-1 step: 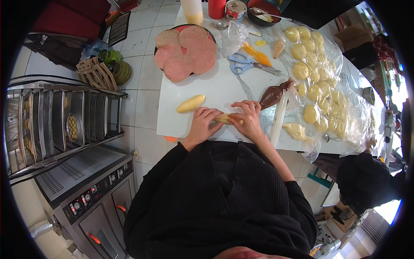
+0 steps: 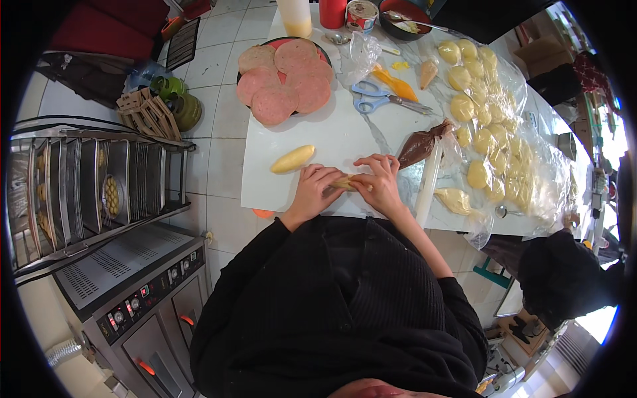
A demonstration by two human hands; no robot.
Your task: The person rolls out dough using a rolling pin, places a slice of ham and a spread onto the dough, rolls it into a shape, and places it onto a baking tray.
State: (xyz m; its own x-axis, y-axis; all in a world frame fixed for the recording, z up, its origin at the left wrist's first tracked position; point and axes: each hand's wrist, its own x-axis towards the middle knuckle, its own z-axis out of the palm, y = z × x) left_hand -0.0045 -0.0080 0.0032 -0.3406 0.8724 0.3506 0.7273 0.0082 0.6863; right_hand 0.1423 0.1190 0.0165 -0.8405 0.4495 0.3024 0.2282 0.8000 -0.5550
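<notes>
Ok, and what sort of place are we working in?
Probably a bakery kitchen: there's a rack of trays, a metal cabinet that may be an oven, and many pale yellow balls, apparently dough, under clear plastic.

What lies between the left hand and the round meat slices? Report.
Head view: a spindle-shaped yellow dough roll on the tabletop, beyond the left hand.
</notes>
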